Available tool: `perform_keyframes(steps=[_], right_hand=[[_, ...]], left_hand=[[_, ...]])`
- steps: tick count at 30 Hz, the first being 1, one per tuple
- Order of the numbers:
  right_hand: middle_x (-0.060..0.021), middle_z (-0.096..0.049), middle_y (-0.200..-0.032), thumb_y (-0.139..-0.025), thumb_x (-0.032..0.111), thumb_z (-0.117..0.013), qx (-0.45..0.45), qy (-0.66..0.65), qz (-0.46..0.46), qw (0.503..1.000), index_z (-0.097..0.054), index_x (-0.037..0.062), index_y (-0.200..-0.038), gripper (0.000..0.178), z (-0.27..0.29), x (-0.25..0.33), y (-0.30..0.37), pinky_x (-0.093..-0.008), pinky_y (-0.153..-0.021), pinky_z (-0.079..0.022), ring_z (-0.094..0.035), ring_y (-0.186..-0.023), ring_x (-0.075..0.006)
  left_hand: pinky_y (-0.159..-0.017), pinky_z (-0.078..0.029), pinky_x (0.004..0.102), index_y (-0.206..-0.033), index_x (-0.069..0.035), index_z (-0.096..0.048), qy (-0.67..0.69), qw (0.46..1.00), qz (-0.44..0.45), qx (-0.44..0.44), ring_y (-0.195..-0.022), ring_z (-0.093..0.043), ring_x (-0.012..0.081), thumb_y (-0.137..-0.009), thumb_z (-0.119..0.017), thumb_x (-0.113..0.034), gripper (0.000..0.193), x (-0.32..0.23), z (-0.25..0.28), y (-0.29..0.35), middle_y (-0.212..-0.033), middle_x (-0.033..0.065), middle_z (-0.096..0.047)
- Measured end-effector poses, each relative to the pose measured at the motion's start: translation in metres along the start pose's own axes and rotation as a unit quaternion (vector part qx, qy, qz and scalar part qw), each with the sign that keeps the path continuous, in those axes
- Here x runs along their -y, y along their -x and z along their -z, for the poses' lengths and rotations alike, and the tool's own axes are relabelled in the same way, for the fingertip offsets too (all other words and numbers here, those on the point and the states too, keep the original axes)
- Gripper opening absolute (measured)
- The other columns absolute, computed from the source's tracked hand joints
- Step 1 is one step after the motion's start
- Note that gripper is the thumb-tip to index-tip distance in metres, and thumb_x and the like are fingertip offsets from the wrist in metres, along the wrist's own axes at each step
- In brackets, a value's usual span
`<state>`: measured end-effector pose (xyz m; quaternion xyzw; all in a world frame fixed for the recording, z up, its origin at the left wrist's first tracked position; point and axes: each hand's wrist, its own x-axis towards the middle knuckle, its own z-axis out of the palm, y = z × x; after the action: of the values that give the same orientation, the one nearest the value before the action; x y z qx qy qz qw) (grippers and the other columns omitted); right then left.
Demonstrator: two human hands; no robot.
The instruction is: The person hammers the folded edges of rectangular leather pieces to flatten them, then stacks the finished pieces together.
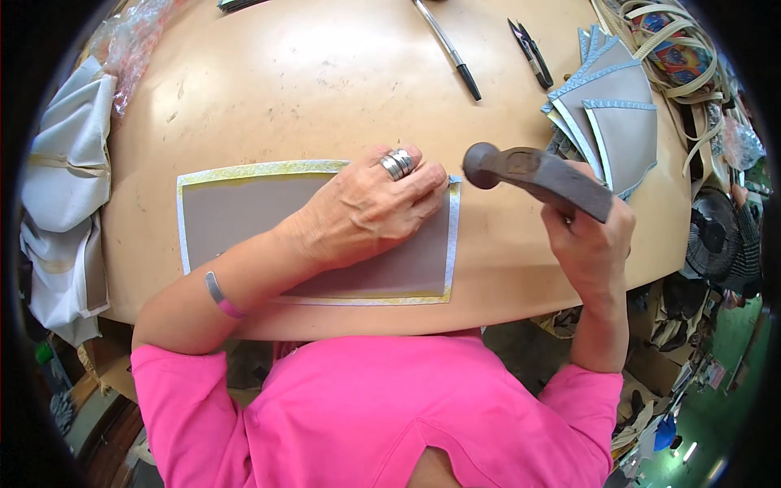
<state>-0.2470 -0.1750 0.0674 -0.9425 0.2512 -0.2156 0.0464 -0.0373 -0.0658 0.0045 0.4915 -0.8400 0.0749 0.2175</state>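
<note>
A grey rectangular panel, of leather or fabric, lies flat in front of me, with pale borders and yellowish glue along its long edges. My left hand, wearing a wide silver ring, rests on its right half. Its fingers are bent and closed at the top right corner, where a small bit of the border looks folded; the fingertips are partly hidden. In my right hand is a hammer, gripped by the handle and raised just right of that corner. The hammer's round face points left, apart from the panel.
At the back lie a pen and thread snips. Several grey pieces with blue edging are fanned out at the right, near coiled cream strips. Pale folded material hangs over the left edge. A black fan stands beyond the table.
</note>
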Motion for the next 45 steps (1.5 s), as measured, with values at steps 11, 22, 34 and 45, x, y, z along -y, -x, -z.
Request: perform_keyframes(steps=[11,22,34,45], right_hand=[[-0.0086,-0.06,-0.071,-0.075,0.003,-0.058,0.104,0.059,0.006,0.993,-0.059,0.0073,-0.093,0.019,-0.018,-0.003,0.007,-0.0361,-0.05,-0.047,-0.059,-0.056,-0.0265],[-0.0109,-0.058,-0.068,-0.075,0.002,-0.058,0.067,0.038,-0.019,0.997,-0.055,0.0053,-0.084,0.01,-0.023,-0.002,0.011,-0.0375,-0.048,-0.047,-0.059,-0.056,-0.0287],[-0.0114,-0.057,-0.064,-0.076,0.004,-0.053,0.058,0.005,-0.04,0.997,-0.058,0.009,-0.081,0.008,-0.03,-0.003,0.015,-0.0386,-0.049,-0.047,-0.06,-0.056,-0.0287],[-0.0116,-0.056,-0.061,-0.079,0.006,-0.051,0.039,-0.01,-0.038,0.998,-0.056,0.0083,-0.082,0.006,-0.028,-0.005,0.015,-0.0398,-0.046,-0.046,-0.059,-0.052,-0.0286]], left_hand=[[-0.065,-0.047,0.03,-0.093,-0.002,-0.061,0.008,1.0,0.001,-0.024,-0.074,-0.054,0.0184,-0.07,-0.06,-0.007,0.024,-0.001,-0.001,0.0,-0.081,0.0049,-0.048],[-0.07,-0.039,0.0215,-0.084,-0.007,-0.042,0.53,0.788,0.306,-0.063,-0.078,-0.04,0.0084,-0.08,-0.06,0.005,0.022,0.009,0.027,-0.005,-0.085,0.001,-0.038],[-0.056,-0.036,0.0204,-0.079,-0.007,-0.041,0.595,0.714,0.366,-0.052,-0.063,-0.039,0.0058,-0.094,-0.046,-0.013,0.017,0.002,0.026,-0.003,-0.071,-0.0012,-0.042],[-0.054,-0.036,0.021,-0.078,-0.005,-0.043,0.496,0.786,0.368,-0.028,-0.06,-0.037,0.0062,-0.095,-0.047,-0.012,0.02,0.012,0.033,-0.021,-0.07,-0.0018,-0.041]])
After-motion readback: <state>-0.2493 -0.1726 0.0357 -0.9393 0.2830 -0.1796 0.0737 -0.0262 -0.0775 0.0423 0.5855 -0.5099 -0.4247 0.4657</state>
